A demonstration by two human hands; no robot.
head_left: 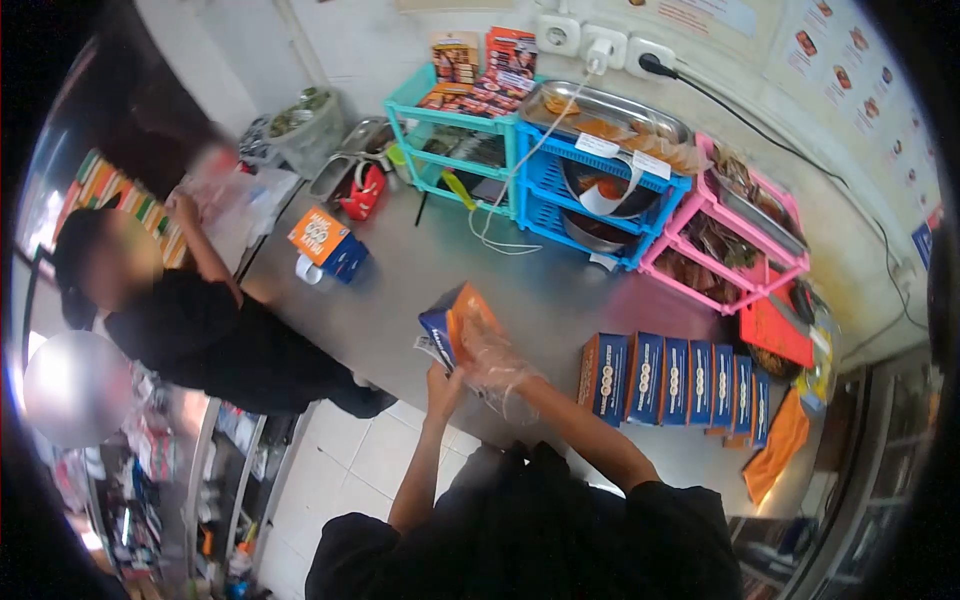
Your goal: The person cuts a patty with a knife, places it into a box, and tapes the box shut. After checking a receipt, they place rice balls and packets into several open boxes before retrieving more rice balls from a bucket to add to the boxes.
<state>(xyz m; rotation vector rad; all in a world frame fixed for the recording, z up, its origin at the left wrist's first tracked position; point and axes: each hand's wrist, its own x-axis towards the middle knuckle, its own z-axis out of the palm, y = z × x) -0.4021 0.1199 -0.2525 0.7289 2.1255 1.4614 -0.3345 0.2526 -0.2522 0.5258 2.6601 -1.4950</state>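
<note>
A blue and orange box [440, 325] is held over the metal table between my two hands. My right hand [485, 360], in a clear plastic glove, is wrapped round the box's right side. At the lower left corner of the box, my bare left hand [443, 385] is closed on a white paper slip [430, 348] that lies against the box. Another orange and blue box [325, 245] stands on the table further left, with a white slip at its lower side.
Several blue boxes [665, 380] stand in a row at the right, near an orange cloth [777, 445]. Teal [460, 120], blue [545, 185] and pink [700, 235] racks line the back. A co-worker [200, 320] stands at the left. A white cable [490, 235] hangs onto the metal table [400, 260].
</note>
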